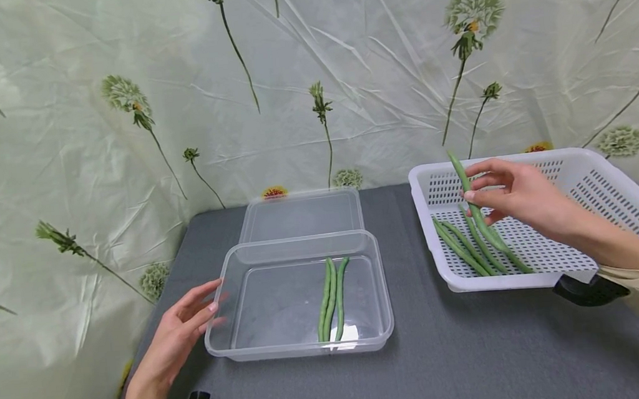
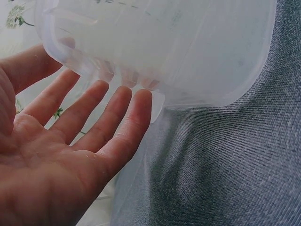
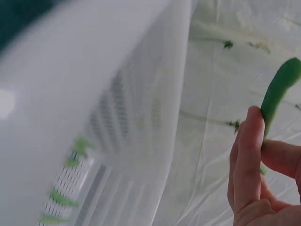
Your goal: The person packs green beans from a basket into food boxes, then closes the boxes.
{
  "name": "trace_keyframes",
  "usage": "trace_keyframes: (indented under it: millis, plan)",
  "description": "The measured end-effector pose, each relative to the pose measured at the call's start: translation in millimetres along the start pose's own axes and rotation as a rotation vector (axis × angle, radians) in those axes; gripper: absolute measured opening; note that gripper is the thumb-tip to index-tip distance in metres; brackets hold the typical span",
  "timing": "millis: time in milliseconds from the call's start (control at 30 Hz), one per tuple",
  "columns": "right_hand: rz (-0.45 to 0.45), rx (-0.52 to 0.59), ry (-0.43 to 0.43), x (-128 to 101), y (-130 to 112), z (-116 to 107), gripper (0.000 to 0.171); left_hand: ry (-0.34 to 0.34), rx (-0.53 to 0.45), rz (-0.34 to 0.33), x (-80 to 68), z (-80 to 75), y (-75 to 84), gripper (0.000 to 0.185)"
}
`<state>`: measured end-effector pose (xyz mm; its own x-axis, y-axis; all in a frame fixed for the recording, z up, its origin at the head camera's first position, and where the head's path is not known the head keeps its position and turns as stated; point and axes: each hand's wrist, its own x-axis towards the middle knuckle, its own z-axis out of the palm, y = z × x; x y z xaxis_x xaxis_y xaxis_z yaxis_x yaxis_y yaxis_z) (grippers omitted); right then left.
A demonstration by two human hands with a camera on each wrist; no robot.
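My right hand [image 1: 525, 199] pinches a green bean [image 1: 457, 167] between thumb and fingers, over the left side of a white perforated basket [image 1: 433, 175]. The bean's upper end sticks up past the fingertips, also in the right wrist view, where the bean [image 3: 278, 89] stands tilted. Below the hand, several green beans [image 1: 458, 248] lie in the basket. My left hand [image 1: 175, 336] is at the left wall of a clear plastic container [image 1: 274, 309], its fingers loosely spread with the fingertips right at the wall. Three green beans [image 1: 327, 302] lie side by side in that container, right of its middle.
Behind the container lies a clear flat lid [image 1: 304, 216]. A grey cloth [image 1: 416, 355] covers the table. A pale curtain with dandelion prints [image 1: 292, 133] hangs along the table's back and left edges. The basket stands at the back right.
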<state>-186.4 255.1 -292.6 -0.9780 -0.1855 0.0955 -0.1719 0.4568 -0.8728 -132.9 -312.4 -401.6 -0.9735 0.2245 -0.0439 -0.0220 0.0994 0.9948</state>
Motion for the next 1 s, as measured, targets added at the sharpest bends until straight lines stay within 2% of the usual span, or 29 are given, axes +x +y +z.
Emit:
trace_keyframes:
  millis: [167, 533, 733, 1000]
  plan:
    - [-0.025, 0.062, 0.012, -5, -7, 18, 0.041, 0.005, 0.000, 0.002, 1.7, -0.1, 0.2, 0.047]
    - [-0.082, 0.220, -0.033, -8, -15, 61, 0.043, 0.001, -0.013, 0.035, 0.8, 0.2, -2.9, 0.046]
    - [-0.133, 0.344, -0.077, -11, -20, 86, 0.037, 0.006, -0.004, 0.030, 1.0, -0.9, -4.4, 0.046]
    - [-0.150, 0.413, -0.115, -14, -24, 124, 0.039, -0.003, -0.005, 0.025, 1.6, -1.1, -3.0, 0.045]
